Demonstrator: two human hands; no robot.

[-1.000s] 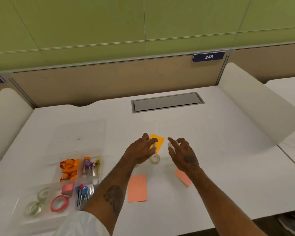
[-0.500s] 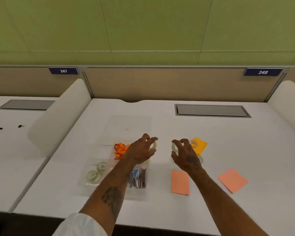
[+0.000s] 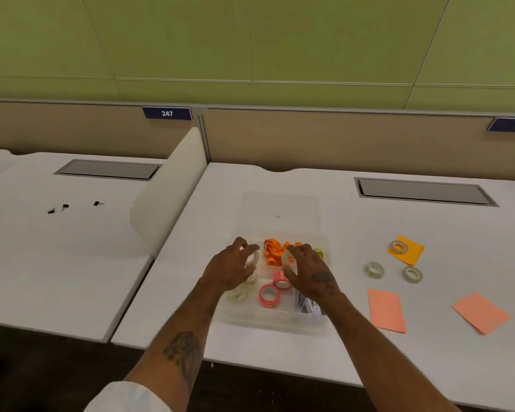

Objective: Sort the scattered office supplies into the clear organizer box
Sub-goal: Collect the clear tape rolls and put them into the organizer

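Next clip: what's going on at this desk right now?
A person is sorting supplies. The left hand pinches a clear tape roll and the right hand pinches a second roll, both above the clear organizer box. The box already holds pink tape rolls and orange clips. Three loose rolls, one on an orange note, and two salmon notes lie on the desk.

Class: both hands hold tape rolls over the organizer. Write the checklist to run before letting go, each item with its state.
1. Left hand grips left roll: ok.
2. Right hand grips right roll: ok.
3. Both rolls above the organizer box: ok.
4. Lid open behind the box: ok.
5. Room beside the stored rolls: cannot tell, hands hide part.
6. Desk cleared of rolls: not ok, three loose rolls lie right of the box.
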